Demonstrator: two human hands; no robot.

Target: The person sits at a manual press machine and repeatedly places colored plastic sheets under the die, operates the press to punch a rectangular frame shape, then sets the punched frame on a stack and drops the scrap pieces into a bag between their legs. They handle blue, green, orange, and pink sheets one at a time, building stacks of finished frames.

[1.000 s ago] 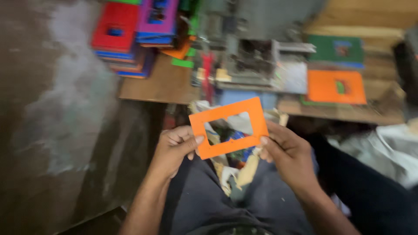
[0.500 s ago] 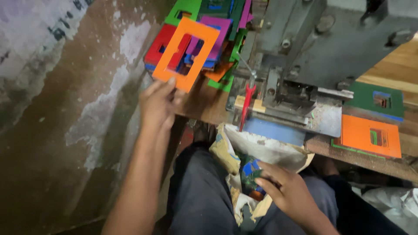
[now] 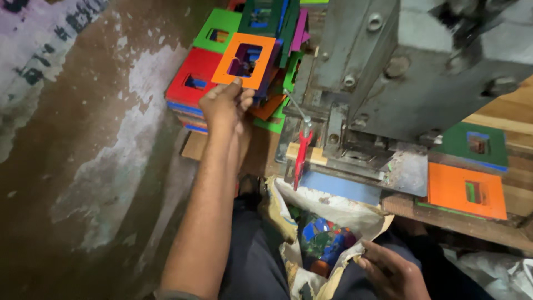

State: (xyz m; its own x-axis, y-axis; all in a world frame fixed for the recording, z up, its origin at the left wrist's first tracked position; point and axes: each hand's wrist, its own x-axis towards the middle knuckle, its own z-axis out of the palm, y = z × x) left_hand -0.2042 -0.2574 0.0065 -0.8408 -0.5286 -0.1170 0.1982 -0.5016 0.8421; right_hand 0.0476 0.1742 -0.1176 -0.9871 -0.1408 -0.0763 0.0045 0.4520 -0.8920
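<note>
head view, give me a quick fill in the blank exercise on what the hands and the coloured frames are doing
1. The left hand holds a frame coloured ____.
2. The right hand rests on the edge of an open ____ filled with coloured scraps.
3. The small handle hanging at the front of the grey press is coloured ____.
4. The red frame tops a pile to the ____ of the press.

Missing words: orange; sack; red; left

Small workshop: heavy metal press (image 3: 411,72) on wooden bench (image 3: 516,183), stacked punched coloured frames (image 3: 222,61).
</note>
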